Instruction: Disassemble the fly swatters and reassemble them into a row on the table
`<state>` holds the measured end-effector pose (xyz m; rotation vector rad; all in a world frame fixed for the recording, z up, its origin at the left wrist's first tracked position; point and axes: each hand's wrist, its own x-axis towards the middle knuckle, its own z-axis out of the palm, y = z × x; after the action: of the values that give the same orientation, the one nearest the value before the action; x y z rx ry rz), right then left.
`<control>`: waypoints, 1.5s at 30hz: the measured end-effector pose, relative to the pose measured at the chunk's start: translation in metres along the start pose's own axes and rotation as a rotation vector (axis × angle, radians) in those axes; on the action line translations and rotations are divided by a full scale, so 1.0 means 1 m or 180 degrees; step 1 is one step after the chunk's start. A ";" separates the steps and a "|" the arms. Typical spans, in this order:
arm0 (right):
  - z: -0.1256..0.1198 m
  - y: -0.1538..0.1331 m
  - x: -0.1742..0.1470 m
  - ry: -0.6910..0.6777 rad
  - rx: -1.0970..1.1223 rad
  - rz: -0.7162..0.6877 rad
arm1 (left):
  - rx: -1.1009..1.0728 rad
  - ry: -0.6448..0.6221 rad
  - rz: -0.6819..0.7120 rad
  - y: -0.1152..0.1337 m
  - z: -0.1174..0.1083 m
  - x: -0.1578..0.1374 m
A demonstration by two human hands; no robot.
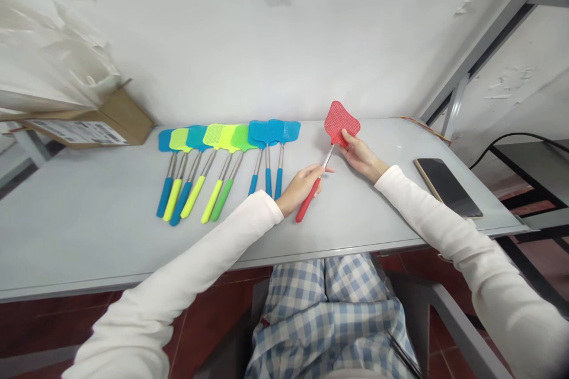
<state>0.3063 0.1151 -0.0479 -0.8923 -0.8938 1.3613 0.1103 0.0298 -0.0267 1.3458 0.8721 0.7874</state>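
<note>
A red fly swatter [307, 200] with a metal shaft is held tilted above the table between both my hands. My left hand [303, 186] is closed around it where the red grip meets the shaft. Higher up, my right hand [361, 153] pinches the lower right part of its perforated red head. To the left, several fly swatters lie side by side with their heads toward the wall: blue ones [268, 180], yellow ones [193, 196] and a green one [222, 200]. My left forearm and hand are close to the blue swatters' handles.
A grey table [89, 219] stands against a white wall. At the right lies a smartphone [448, 188], dark screen up. An open cardboard box [120, 121] with a label sits at the back left. A metal frame [484, 41] rises at the right.
</note>
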 end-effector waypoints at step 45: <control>0.012 -0.007 -0.014 -0.0289 -0.0406 -0.0374 | -0.0022 0.0046 -0.0047 -0.001 -0.002 -0.002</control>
<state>0.2978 0.1008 -0.0372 -0.8661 -1.0962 1.2621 0.1077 0.0291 -0.0275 1.3276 0.8889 0.7891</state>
